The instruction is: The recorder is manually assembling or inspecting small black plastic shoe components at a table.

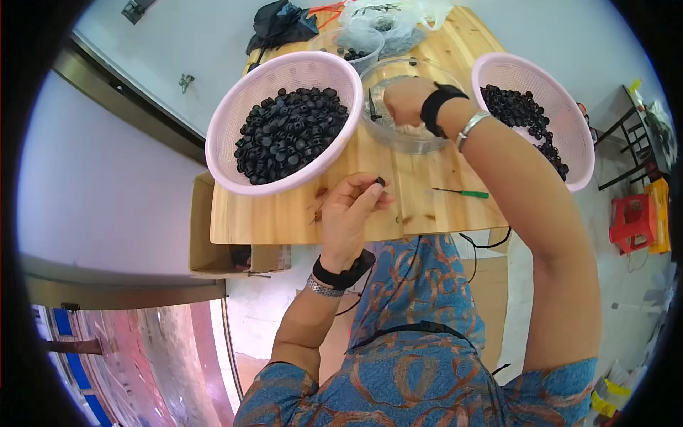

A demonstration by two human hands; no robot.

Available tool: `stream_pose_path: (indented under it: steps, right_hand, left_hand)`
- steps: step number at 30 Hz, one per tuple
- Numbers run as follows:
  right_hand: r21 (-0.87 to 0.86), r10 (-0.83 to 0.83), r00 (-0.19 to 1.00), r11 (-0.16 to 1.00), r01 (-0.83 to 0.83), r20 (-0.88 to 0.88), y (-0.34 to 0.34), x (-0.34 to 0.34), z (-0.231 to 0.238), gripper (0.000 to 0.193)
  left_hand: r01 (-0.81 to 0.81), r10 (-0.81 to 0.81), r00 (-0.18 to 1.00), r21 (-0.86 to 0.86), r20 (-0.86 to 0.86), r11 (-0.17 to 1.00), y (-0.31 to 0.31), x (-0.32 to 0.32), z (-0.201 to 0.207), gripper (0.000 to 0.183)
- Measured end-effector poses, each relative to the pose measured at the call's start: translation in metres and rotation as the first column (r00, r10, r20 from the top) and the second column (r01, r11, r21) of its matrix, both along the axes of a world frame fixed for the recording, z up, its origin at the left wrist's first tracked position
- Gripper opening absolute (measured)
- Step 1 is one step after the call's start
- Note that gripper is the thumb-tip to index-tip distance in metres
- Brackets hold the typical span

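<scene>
Pinched between the thumb and fingertips of my left hand (350, 205) is a small round black plastic cap (380, 181), just above the table's near edge. My right hand (407, 101) reaches into a clear round plastic bowl (420, 146); its fingers are curled together, and whatever is in them is hidden. A thin black tool (373, 105) leans inside that bowl, left of the hand. On the left, a pink basket (220, 160) holds a heap of black caps (292, 135). Another pink basket (569, 114) at the right contains small black rings or parts (516, 107), partly behind my right forearm.
A green-handled screwdriver (473, 193) lies on the wooden table (420, 220). Behind the bowl stand another clear tub (363, 39) with black pieces and a plastic bag (409, 14). A cardboard box (203, 235) sits below the left edge; a red stool (632, 222) is at right.
</scene>
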State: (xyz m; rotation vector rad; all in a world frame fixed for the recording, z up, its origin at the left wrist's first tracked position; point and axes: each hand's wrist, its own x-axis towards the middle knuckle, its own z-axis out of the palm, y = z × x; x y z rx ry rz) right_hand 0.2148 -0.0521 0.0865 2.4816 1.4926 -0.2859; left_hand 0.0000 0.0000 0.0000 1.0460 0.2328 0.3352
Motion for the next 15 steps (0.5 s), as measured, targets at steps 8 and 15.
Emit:
stream_pose_path:
  steps: [8,15]
  right_hand:
    - [0.585,0.041,0.847,0.741,0.33,-0.53,-0.05,-0.017,0.014,0.017]
    - [0.734,0.041,0.879,0.57,0.37,-0.475,-0.084,-0.037,0.014,0.017]
  left_hand:
    - [-0.048,0.047,0.998,-0.033,-0.047,0.998,0.002,0.001,0.007,0.015]
    - [-0.054,0.055,0.998,-0.035,0.028,0.998,-0.009,0.009,0.018,0.016]
